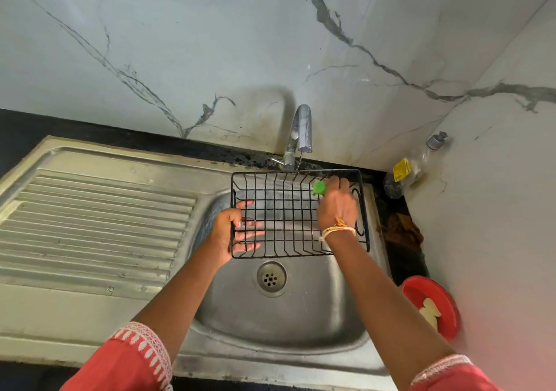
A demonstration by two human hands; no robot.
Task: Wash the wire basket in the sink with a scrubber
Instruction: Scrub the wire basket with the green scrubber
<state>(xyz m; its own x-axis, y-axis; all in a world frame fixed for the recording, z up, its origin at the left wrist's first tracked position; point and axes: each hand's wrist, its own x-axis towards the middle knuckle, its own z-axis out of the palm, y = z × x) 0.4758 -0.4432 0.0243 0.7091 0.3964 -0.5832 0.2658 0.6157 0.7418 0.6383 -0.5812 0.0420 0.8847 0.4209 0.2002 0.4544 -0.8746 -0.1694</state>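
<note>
Basket [282, 216] over sink [279, 318]; left hand [231, 234] grips edge, right hand [337, 204] clutches scrubber [319, 187].

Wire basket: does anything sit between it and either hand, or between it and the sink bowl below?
Nothing visible does. The left hand grips the wire basket at its left end; the right hand presses the green scrubber against its far wires. The sink bowl beneath shows only its drain.
</note>
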